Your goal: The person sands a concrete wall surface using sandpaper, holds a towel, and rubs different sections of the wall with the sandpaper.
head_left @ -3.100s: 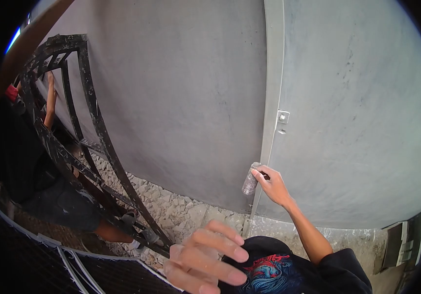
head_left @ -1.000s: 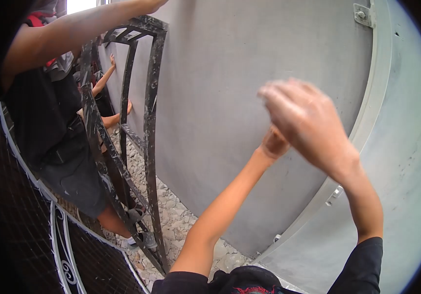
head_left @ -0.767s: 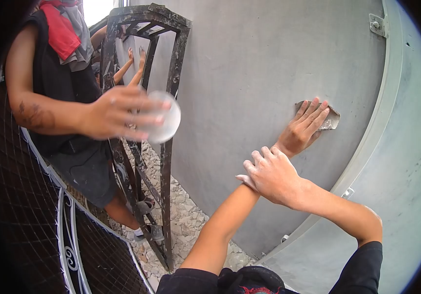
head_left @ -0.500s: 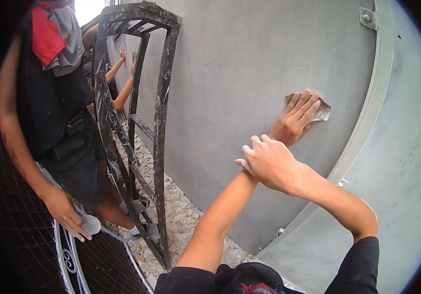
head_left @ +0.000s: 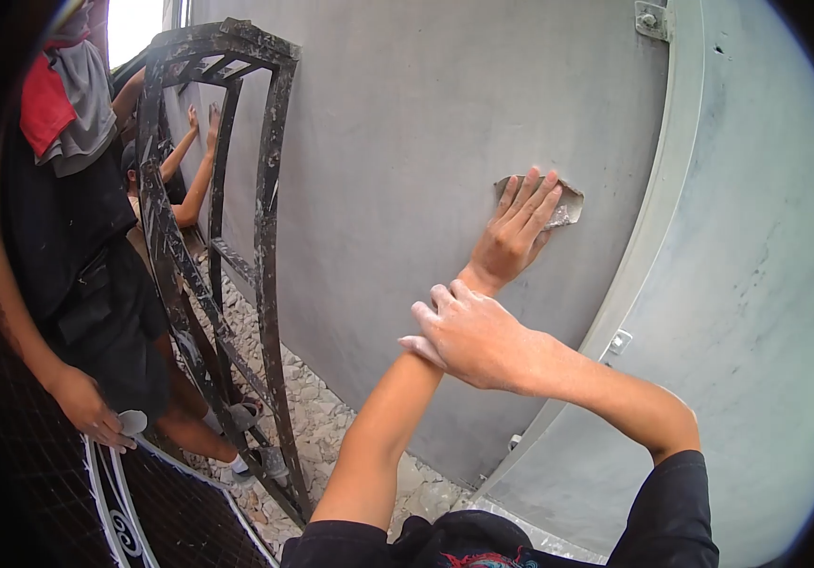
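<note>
My left hand (head_left: 511, 235) lies with fingers stretched over a worn piece of sandpaper (head_left: 569, 205), pressing it flat against the grey panel (head_left: 398, 123). Part of the sheet is hidden under the fingers. Pale dust coats the fingers of my right hand (head_left: 468, 336), which wraps round my left forearm (head_left: 374, 435) just below the wrist. My two arms cross in front of the panel, the right one bent at the elbow.
A paint-spattered black metal frame (head_left: 270, 189) leans at the left. Beside it stands a person (head_left: 76, 256) holding a whitish round piece (head_left: 132, 422). Another person's hands (head_left: 203, 123) touch the panel further back. Rubble (head_left: 331, 417) covers the ground; a pale edge strip (head_left: 648, 237) borders the panel.
The view has turned right, so everything sits further left in it. My left hand and the sandpaper stay on nearly the same spot of the panel; my right hand keeps its hold.
</note>
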`<state>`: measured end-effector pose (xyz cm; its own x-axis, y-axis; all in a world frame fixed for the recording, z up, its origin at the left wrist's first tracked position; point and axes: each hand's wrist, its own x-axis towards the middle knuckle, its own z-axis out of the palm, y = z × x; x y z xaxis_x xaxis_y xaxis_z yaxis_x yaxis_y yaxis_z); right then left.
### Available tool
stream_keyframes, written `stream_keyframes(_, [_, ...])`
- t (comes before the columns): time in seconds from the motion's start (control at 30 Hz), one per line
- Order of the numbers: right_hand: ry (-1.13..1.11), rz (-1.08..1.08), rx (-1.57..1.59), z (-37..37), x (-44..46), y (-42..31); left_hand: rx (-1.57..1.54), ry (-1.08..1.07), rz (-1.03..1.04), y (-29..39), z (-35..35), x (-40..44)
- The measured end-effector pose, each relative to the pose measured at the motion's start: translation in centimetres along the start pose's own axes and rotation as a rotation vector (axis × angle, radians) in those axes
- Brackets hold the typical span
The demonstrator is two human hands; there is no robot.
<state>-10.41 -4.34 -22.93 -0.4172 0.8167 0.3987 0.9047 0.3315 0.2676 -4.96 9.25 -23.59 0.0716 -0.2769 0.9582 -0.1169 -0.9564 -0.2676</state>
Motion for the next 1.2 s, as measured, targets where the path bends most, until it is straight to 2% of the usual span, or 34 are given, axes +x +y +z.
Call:
stream_keyframes(0.07, [-0.065,-0.038,0.139,-1.5,-0.4,-0.8,0.002,-0.02,-0.022,0.1,0.0,0.0])
stream_keyframes(0.13, [-0.117,-0.07,0.148,-3.7,-0.4,-0.5,-0.026,-0.017,-0.007,-0.1,0.1,0.0])
stream_keyframes(0.2, [-0.477,0.05,0.528,-8.3,0.2,-0.1,0.05,-0.04,0.003,-0.4,0.2,-0.2])
stream_keyframes(0.23, [-0.395,0.077,0.424,-9.8,0.2,0.4,0.033,-0.039,0.002,-0.2,-0.1,-0.1])
stream_keyframes(0.27, [-0.141,0.089,0.272,-10.6,-0.2,1.3,0.02,-0.037,0.008,0.2,-0.6,0.7])
stream_keyframes(0.3, [0.108,0.096,0.116,-11.5,-0.7,2.4,-0.083,-0.149,-0.094,0.5,-1.2,1.4])
stream_keyframes(0.37, [0.546,0.166,-0.15,-14.5,-0.5,5.3,-0.149,-0.03,-0.045,0.1,-1.3,0.7])
stream_keyframes(0.4, [0.662,0.204,-0.221,-16.5,-0.4,7.3,0.025,-0.114,-0.034,0.4,-2.1,0.9])
stream_keyframes(0.43, [0.777,0.238,-0.296,-18.6,-0.3,8.5,0.024,-0.111,-0.035,0.5,-2.4,1.3])
stream_keyframes(0.47, [0.777,0.388,-0.152,-21.8,-0.1,7.0,0.024,-0.107,-0.035,0.5,-2.7,1.6])
stream_keyframes(0.53, [0.914,0.438,-0.348,-24.7,0.5,9.7,-0.008,-0.051,-0.036,0.3,-3.1,2.5])
stream_keyframes(0.6, [0.966,0.388,-0.484,-26.2,0.8,12.2,-0.041,-0.002,-0.034,-0.5,-3.5,3.7])
stream_keyframes(0.7, [1.001,0.345,-0.557,-26.1,2.1,14.9,-0.044,0.212,0.122,-1.8,-3.7,7.9])
stream_keyframes(0.8, [0.957,0.386,-0.501,-27.0,2.8,18.3,-0.073,0.234,0.173,-2.4,-3.7,12.3])
stream_keyframes(0.87, [1.092,0.202,-0.336,-26.9,2.7,19.6,-0.087,0.247,0.2,-2.9,-3.2,14.7])
stream_keyframes(0.9, [1.088,0.21,-0.34,-26.9,2.5,20.1,-0.093,0.259,0.225,-3.1,-2.9,15.5])
stream_keyframes(0.97, [1.091,0.075,-0.269,-27.2,2.3,20.1,-0.084,0.249,0.247,-3.8,-1.9,17.0])
stream_keyframes(1.07, [1.113,0.063,-0.14,-27.0,2.3,19.9,-0.064,0.221,0.254,-3.7,-0.8,17.8])
stream_keyframes(1.13, [1.129,0.095,-0.185,-27.0,2.3,19.8,-0.076,0.225,0.146,-3.3,0.1,17.7])
stream_keyframes(1.2, [1.145,0.132,-0.23,-26.9,2.3,19.9,-0.028,0.24,0.187,-3.3,0.8,17.5])
